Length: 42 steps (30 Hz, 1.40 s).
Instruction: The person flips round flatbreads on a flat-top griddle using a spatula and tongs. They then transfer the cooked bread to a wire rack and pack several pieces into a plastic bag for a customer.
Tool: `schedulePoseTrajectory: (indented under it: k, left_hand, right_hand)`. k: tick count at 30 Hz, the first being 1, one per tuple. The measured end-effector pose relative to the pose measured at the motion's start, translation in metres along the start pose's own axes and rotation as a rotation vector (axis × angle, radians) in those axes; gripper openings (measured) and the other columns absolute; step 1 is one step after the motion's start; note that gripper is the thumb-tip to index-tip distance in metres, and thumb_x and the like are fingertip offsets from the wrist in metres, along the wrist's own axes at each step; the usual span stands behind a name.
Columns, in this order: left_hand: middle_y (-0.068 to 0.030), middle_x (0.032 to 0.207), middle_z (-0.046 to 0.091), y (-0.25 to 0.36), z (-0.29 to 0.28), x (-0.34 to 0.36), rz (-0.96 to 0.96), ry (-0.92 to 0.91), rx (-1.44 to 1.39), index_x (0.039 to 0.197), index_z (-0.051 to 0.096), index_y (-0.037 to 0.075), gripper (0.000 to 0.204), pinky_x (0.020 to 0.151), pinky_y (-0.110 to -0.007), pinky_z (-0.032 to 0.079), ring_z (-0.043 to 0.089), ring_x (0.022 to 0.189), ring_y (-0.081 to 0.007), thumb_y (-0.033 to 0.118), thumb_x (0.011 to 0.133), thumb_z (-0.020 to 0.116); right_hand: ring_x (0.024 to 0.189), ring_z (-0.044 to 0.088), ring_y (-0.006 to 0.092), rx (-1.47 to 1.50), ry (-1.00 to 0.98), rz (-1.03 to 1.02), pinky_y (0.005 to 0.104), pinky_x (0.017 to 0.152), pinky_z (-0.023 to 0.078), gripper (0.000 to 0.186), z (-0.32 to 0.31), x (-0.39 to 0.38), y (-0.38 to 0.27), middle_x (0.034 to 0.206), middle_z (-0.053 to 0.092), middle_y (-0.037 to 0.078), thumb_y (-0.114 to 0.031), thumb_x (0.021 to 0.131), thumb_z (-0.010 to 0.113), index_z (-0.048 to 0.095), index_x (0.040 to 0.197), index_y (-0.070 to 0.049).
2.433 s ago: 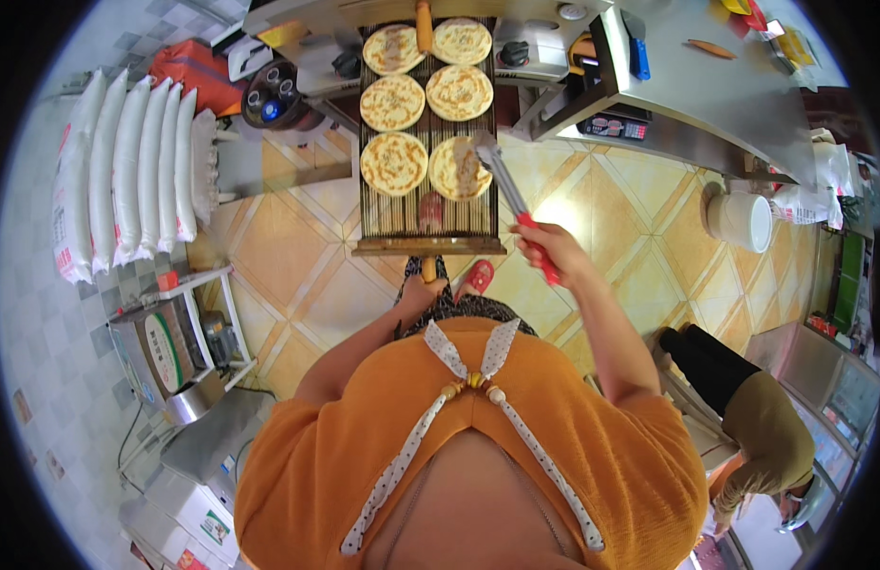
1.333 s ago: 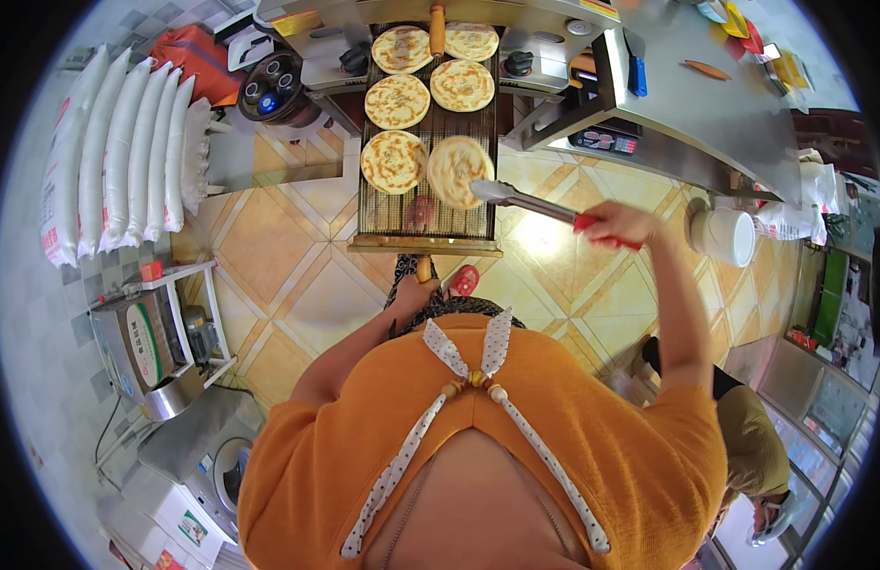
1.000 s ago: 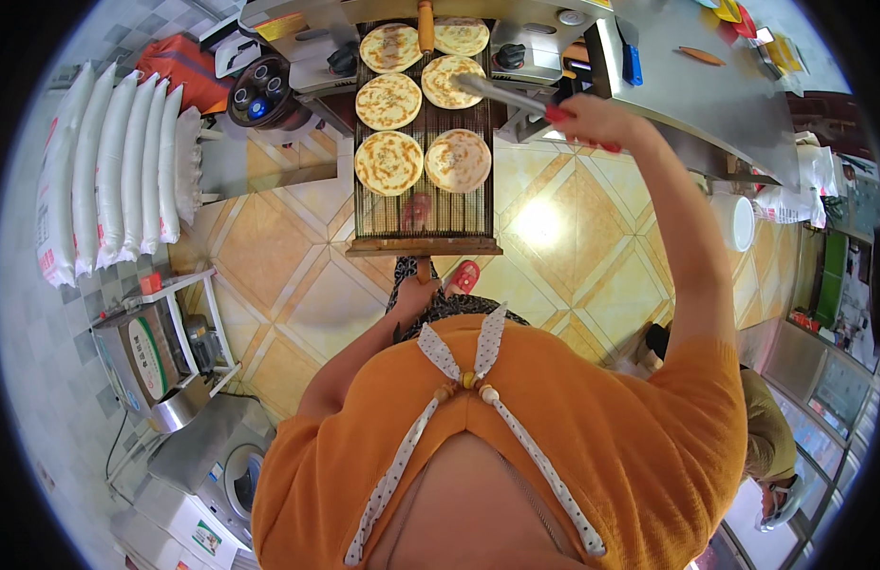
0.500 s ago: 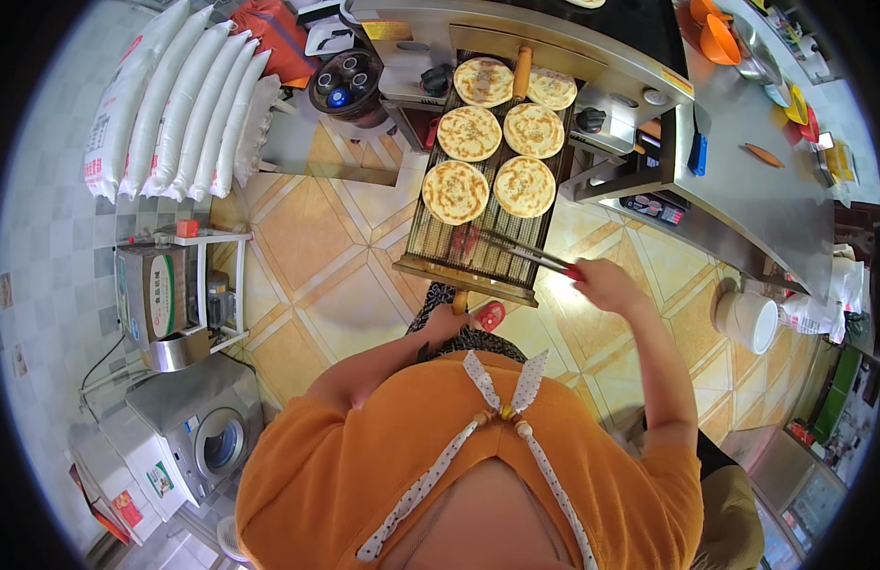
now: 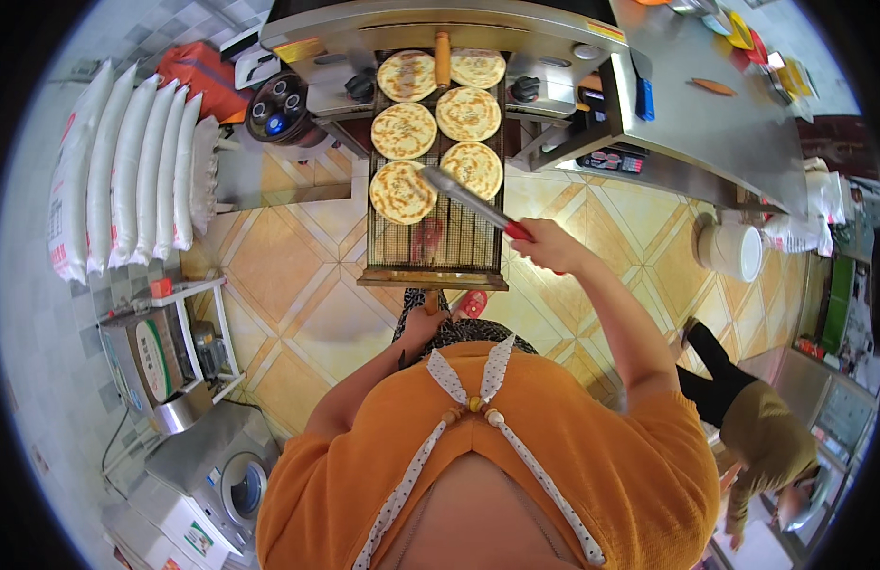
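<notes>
Several browned round flatbreads lie in two columns on a pulled-out wire rack (image 5: 435, 249) at the oven's front. My right hand (image 5: 552, 247) is closed around the red handles of metal tongs (image 5: 470, 199). Their tips are at the right edge of the nearest left flatbread (image 5: 402, 193), beside the nearest right flatbread (image 5: 472, 171); I cannot tell whether they touch. Below the rack's wooden front bar, my left hand (image 5: 423, 325) grips the rack's wooden handle (image 5: 431, 302). A second wooden handle (image 5: 443, 61) stands out over the farthest flatbreads.
The steel oven (image 5: 392, 36) spans the far side, with a steel counter (image 5: 682, 142) to its right. White sacks (image 5: 122, 171) stand at the left, near a washing machine (image 5: 236, 484). A white bucket (image 5: 730, 251) sits at the right. Another person (image 5: 763, 427) is at lower right.
My right hand has lifted the tongs, bringing their tips from before the nearest flatbreads to the left one's edge. My left hand keeps its grip. The view has shifted, showing more of the other person.
</notes>
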<state>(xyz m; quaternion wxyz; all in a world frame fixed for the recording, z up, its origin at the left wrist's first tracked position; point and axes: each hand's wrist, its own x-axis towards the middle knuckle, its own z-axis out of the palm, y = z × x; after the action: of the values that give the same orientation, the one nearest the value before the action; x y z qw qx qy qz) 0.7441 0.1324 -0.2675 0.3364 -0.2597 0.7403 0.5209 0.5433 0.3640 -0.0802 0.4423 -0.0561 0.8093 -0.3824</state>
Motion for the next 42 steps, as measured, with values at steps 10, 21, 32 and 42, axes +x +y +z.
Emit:
schedulePoseTrajectory:
  k: [10, 21, 32, 42]
  left_hand:
    - [-0.0024, 0.051, 0.05, -0.006, -0.003, 0.003, -0.07, -0.081, -0.05, 0.062, 0.054, 0.004, 0.028, 0.04, -0.03, 0.033, 0.043, 0.04, -0.0126, 0.023, 0.08, 0.063]
    - [-0.0056, 0.055, 0.057, 0.005, -0.005, -0.003, -0.032, 0.002, 0.032, 0.061, 0.058, -0.001, 0.033, 0.048, -0.031, 0.042, 0.054, 0.049, -0.0153, 0.029, 0.074, 0.066]
    - [-0.0049, 0.053, 0.056, -0.002, -0.002, 0.002, -0.095, -0.048, -0.049, 0.061, 0.058, 0.0, 0.028, 0.044, -0.03, 0.04, 0.05, 0.043, -0.0137, 0.024, 0.072, 0.065]
    - [-0.0015, 0.053, 0.052, 0.01, -0.009, -0.01, -0.099, -0.074, -0.159, 0.062, 0.057, 0.005, 0.026, 0.041, -0.027, 0.036, 0.048, 0.042, -0.0109, 0.028, 0.07, 0.068]
  right_hand:
    - [0.07, 0.06, 0.0315, -0.519, 0.048, -0.144, 0.0403, 0.064, 0.048, 0.022, 0.035, 0.014, 0.02, 0.08, 0.061, 0.015, -0.02, 0.082, 0.055, 0.054, 0.094, -0.002]
    - [0.045, 0.042, 0.0067, 0.727, -0.078, 0.18, 0.0202, 0.04, 0.036, 0.021, 0.025, 0.07, -0.007, 0.067, 0.052, 0.003, -0.021, 0.088, 0.054, 0.052, 0.086, 0.0]
    - [0.046, 0.042, 0.0046, 0.736, -0.228, -0.016, 0.0187, 0.042, 0.036, 0.022, 0.045, 0.039, 0.032, 0.068, 0.053, 0.0, -0.02, 0.089, 0.053, 0.053, 0.097, 0.0]
    - [0.047, 0.04, 0.0061, 1.252, 0.011, 0.164, 0.0192, 0.043, 0.036, 0.031, 0.096, -0.042, 0.078, 0.072, 0.053, 0.002, -0.022, 0.091, 0.051, 0.05, 0.109, 0.002]
